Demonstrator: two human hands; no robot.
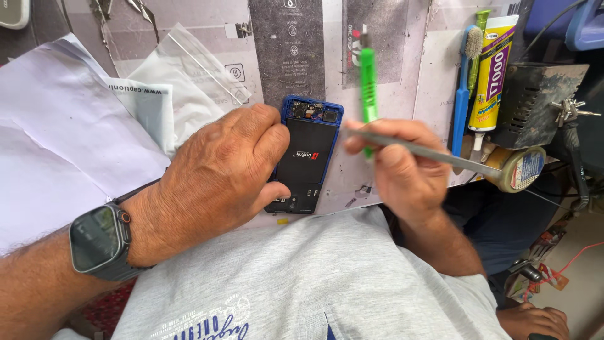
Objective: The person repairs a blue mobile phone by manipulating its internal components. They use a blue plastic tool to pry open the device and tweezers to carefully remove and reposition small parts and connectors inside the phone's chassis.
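Left hand (217, 179) is pinning the opened blue phone (308, 154), long axis running away from the body, while right hand (402, 167), just right of it, is gripping metal tweezers (434, 153) and a green tool (367, 85).

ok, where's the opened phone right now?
Head view, centre: the opened phone lies back-off on the bench, pinned under the left hand, left of the right hand.
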